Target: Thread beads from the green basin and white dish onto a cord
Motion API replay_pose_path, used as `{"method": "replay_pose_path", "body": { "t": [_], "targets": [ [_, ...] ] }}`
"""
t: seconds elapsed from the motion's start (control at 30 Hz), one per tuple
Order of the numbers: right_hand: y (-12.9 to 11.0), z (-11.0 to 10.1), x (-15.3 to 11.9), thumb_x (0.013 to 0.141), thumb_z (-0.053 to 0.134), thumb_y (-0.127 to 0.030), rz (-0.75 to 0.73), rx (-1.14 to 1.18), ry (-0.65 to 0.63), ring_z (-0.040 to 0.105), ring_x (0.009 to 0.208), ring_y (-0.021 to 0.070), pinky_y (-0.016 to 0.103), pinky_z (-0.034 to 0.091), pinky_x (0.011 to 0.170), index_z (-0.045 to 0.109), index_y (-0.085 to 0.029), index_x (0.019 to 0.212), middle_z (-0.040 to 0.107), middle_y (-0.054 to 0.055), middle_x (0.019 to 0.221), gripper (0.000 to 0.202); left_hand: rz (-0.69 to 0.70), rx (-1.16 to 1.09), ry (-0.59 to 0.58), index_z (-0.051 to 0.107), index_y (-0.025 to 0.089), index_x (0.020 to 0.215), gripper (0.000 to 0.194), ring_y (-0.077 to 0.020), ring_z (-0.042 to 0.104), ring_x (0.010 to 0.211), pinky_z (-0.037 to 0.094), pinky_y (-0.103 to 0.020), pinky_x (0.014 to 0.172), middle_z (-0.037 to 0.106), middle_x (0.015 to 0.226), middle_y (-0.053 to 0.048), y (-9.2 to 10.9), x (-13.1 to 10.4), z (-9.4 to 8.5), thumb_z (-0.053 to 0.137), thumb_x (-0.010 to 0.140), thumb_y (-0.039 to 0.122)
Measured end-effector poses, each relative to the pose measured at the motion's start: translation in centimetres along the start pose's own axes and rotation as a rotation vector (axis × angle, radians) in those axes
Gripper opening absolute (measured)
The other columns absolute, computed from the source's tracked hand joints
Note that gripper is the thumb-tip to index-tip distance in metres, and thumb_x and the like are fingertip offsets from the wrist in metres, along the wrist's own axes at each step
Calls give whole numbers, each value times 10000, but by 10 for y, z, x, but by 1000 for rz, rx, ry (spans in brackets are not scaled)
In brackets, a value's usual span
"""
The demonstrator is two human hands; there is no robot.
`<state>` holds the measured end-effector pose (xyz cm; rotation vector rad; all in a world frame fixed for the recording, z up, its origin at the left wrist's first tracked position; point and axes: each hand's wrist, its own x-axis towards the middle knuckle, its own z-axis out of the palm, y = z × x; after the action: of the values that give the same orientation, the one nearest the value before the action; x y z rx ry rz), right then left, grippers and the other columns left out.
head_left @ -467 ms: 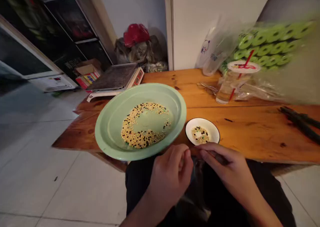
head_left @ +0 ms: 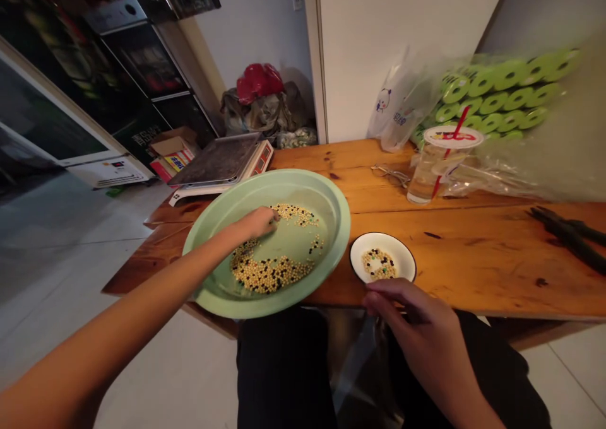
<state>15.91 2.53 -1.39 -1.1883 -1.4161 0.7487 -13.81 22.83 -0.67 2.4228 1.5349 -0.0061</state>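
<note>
My left hand (head_left: 262,221) reaches into the pale green basin (head_left: 199,290), its fingers curled and pinched down at the far side among small round beads (head_left: 265,274). These are mostly cream-yellow, mixed with black and a few green ones. What those fingertips hold, if anything, is hidden. My right hand (head_left: 416,322) is closed in a pinch above my lap, at the near rim of a white dark-edged bowl (head_left: 403,247). More of the same beads (head_left: 379,264) lie in that bowl. Whatever sits between the right thumb and forefinger is too small to name.
Behind the basin stands a flat weighing scale (head_left: 222,159). A clear cup with a red straw (head_left: 426,173), glasses (head_left: 391,175) and plastic bags are at the back right. Black-handled pliers (head_left: 570,230) lie on the right of the wooden table (head_left: 478,246).
My left hand has left the right hand's side and gone up and left into the basin. The right hand keeps its pinch by the bowl. The view has tilted up slightly.
</note>
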Motion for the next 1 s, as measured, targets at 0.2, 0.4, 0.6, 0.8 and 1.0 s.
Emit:
{"method": "replay_pose_path", "body": {
  "t": [0.2, 0.4, 0.6, 0.8, 1.0],
  "targets": [
    [-4, 5, -1, 789, 739, -128, -103, -46, -16, 727, 584, 52, 37, 519, 601, 756, -251, 835, 786, -83, 702, 131, 14, -38, -67, 617, 146, 1206, 311, -233, 667, 984, 582, -423, 828, 652, 1181, -91, -19, 6, 13, 625, 954, 328],
    [-3, 5, -1, 786, 735, -103, -129, -55, -9, 716, 565, 48, 38, 518, 592, 754, -230, 840, 785, -76, 708, 139, -3, -129, -63, 628, 141, 1190, 308, -232, 671, 964, 587, -402, 800, 658, 1170, -84, -16, 11, 16, 633, 947, 331],
    [-1, 6, -1, 800, 724, -92, -154, -66, -21, 751, 659, 85, 84, 540, 647, 759, -222, 847, 806, -40, 761, 143, -97, -293, 50, 675, 112, 989, 178, -181, 681, 804, 584, -344, 723, 700, 944, -44, 15, 10, -4, 663, 925, 277],
    [-12, -4, 1, 822, 679, -74, -153, 67, 41, 678, 684, 113, 162, 532, 607, 747, -233, 841, 730, -6, 737, 174, -68, -681, 210, 731, 154, 940, 149, -130, 688, 605, 592, -253, 618, 741, 727, -3, 124, -69, -24, 672, 854, 261],
    [-22, -8, -3, 836, 528, 20, -198, 444, -11, 716, 871, 171, 303, 633, 741, 718, -219, 923, 708, 51, 944, 318, 2, -1610, 137, 804, 221, 818, 124, -79, 666, 585, 565, -146, 536, 728, 716, 4, 204, -127, 14, 748, 795, 113]
  ]
}}
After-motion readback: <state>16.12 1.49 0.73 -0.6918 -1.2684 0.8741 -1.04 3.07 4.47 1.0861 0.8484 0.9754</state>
